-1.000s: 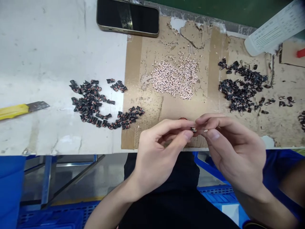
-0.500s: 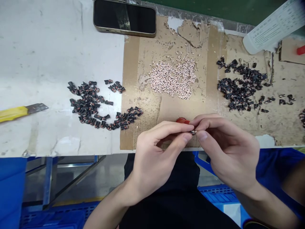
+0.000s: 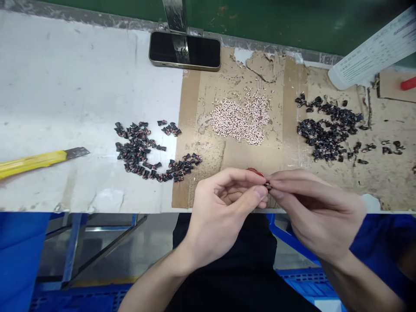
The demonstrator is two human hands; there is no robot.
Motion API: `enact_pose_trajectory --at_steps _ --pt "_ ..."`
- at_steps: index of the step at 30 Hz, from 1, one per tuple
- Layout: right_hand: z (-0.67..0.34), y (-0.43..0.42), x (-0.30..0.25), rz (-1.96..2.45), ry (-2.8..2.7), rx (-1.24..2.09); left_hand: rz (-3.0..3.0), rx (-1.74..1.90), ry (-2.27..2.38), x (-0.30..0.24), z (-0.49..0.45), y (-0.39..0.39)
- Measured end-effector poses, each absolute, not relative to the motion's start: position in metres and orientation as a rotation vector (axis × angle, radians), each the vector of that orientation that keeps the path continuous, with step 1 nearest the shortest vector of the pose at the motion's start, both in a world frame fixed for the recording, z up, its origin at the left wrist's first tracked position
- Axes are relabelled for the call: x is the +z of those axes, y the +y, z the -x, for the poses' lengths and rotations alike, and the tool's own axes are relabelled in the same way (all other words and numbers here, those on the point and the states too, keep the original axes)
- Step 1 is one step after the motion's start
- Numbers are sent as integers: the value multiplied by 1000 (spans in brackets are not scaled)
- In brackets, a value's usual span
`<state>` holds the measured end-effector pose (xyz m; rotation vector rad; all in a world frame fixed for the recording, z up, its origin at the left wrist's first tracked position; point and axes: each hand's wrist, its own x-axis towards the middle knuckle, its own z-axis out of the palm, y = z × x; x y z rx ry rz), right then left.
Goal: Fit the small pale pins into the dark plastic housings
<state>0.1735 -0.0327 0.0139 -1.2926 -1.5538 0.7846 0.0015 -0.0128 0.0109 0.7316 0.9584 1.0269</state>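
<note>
Over cardboard (image 3: 208, 160), 2 hands (image 3: 224, 212) (image 3: 320, 212), pinching 1 dark part (image 3: 267, 186)

Item 1: small dark part (image 3: 267, 185), pinched between left hand (image 3: 221, 212) and right hand (image 3: 320, 212), too small to identify. Item 2: red object (image 3: 255, 172), mostly hidden behind the fingers; form unclear. Item 3: yellow utility knife (image 3: 32, 160), handle cut off by left edge. Item 4: white bottle (image 3: 370, 52), cut off by right edge; label print too small to read. Item 5: red object (image 3: 408, 83), cut off by right edge; kind unclear. Item 6: pale pieces (image 3: 240, 119), each too small to identify.
</note>
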Motion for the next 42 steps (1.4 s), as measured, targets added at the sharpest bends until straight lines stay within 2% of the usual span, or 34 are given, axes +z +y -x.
enact_pose_trajectory --at_steps 7,12,15,18,21,24,29,31,36,42 --pt "-159 -30 22 1244 -1368 882 -711 1076 831 9 -2 -17" --pt "-159 -34 19 1300 -1380 775 -979 1073 898 7 1 -20" --pt "-163 -36 16 1309 -1439 707 -1413 1161 1164 -6 19 -10" --pt "-164 -36 15 1310 -1441 664 -1978 1260 1650 -26 47 5" --pt "-168 -30 10 1308 -1487 615 -2194 951 1789 -39 69 13" --pt "-191 -17 0 1338 -1588 392 -2229 800 1734 -40 75 10" --pt "-275 17 -35 1644 -1829 -330 -2103 936 1629 -36 69 7" --pt "-302 32 -50 1707 -1863 -516 -2021 919 1629 -36 69 9" --pt "-282 55 -48 1618 -1942 -495 -1903 973 1629 -32 73 10" --pt "-182 79 -22 1367 -2405 14 -1941 893 1612 -27 79 9"
